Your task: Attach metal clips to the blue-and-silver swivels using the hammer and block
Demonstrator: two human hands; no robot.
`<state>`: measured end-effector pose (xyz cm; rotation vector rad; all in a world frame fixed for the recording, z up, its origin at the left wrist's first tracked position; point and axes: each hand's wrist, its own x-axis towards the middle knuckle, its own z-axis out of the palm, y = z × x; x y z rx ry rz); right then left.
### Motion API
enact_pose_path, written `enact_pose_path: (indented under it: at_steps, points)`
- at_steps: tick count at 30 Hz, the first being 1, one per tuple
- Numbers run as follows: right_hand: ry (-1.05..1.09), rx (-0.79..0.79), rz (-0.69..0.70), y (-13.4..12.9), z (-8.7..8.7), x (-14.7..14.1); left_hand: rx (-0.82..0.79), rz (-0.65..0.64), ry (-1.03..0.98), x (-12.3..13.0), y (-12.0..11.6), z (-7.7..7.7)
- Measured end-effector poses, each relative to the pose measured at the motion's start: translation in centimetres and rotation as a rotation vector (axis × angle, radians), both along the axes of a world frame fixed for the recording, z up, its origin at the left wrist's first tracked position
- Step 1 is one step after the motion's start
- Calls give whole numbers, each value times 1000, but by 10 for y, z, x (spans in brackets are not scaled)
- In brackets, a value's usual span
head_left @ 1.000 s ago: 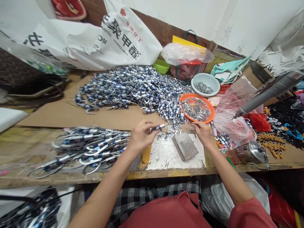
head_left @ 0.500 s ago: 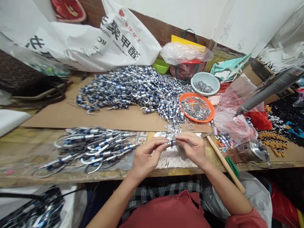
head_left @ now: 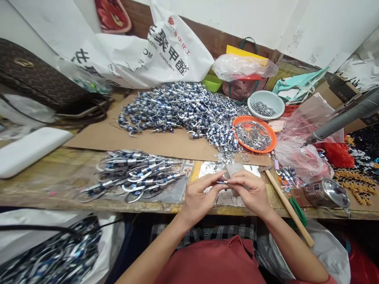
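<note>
In the head view both hands meet over the front edge of the bench. My left hand (head_left: pixel 200 197) pinches one end of a small metal piece (head_left: pixel 222 182), mostly hidden by the fingers. The fingertips of my right hand (head_left: pixel 251 193) close on the piece's other end. Just behind and below them sits a grey block (head_left: pixel 235 169) on a white, dark-specked surface. To the left lies a bundle of silver-and-blue clasps with curved loops (head_left: pixel 133 173). A large heap of similar clasps (head_left: pixel 174 108) covers the cardboard (head_left: pixel 142 146) behind.
An orange plate (head_left: pixel 272 145) of small metal clips and a pale bowl (head_left: pixel 251 98) of metal pins stand behind the right hand. A wooden-handled hammer (head_left: pixel 287 203) lies right, near a metal cup (head_left: pixel 322 193). A grey power screwdriver (head_left: pixel 343 114) hangs at right.
The camera has turned left, so the scene has shifted right. The blue-and-silver part that showed between my fingertips is now mostly covered, as the two hands have come closer together.
</note>
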<state>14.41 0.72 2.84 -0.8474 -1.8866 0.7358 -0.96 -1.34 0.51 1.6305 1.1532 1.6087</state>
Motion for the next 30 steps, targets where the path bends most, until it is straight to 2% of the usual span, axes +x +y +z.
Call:
enact_pose_path:
  at_steps: [4,7,11,14,19,21,25,30]
  points:
    - [60,-68,22,-1,0,1,98,-31,77,-1,-1,4]
    - [46,-91,38,-1,-1,1,86,-52,78,-2,-2,4]
    - [4,-2,54,-2,-1,1,56,-59,87,-3,-4,2]
    - [20,-6,77,-4,0,-1,19,-66,93,-5,-7,3]
    - [2,-46,153,-16,-2,-10,30,-86,88,-19,-26,-1]
    - [-14,-30,212,-24,-4,-15,-14,-102,91,-28,-37,-3]
    - [-34,99,251,-36,-14,-25,-129,-79,30,-42,-54,-2]
    - [-132,446,147,-35,-23,-26,-195,-7,-144,-40,-54,5]
